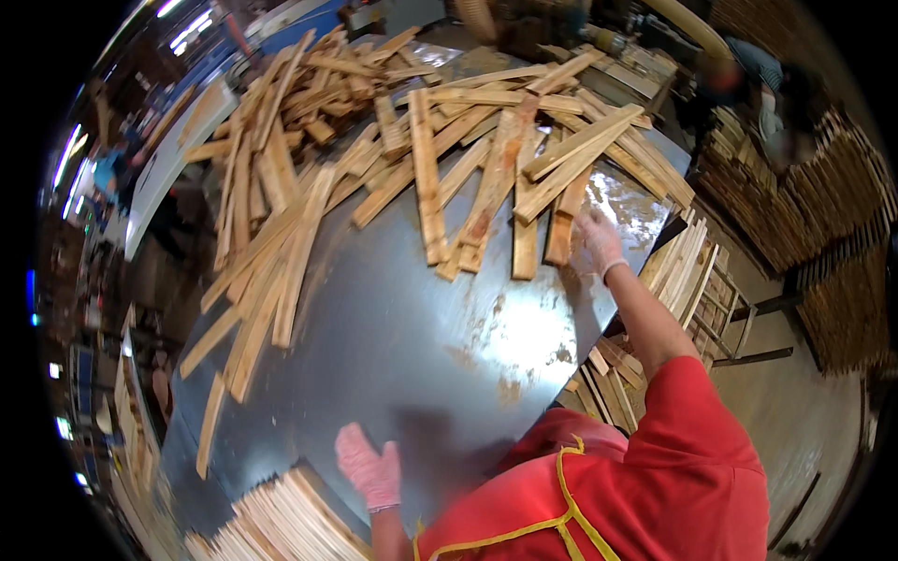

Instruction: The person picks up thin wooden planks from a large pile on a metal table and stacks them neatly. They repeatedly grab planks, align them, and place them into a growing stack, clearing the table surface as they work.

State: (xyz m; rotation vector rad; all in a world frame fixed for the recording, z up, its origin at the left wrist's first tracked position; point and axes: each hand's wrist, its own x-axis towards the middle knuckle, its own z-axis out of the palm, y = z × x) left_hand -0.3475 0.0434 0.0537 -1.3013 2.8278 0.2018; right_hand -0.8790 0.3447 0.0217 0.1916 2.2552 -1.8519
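Metal table (374, 346): slat stack (295, 524) partly built, many loose slats (426, 178) left unsorted. Left hand (370, 469) open, nothing held; right hand (601, 243) by loose slats, grip can't be told.

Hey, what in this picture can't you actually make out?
Head view, lower left: the stack of strips is cut off by the lower edge.
Head view, top: in the heap of boards, lower pieces are hidden by those above.
Head view, right hand: whether its fingertips touch the nearby board is too small to tell.
Head view, upper right: the co-worker is too blurred for detail.
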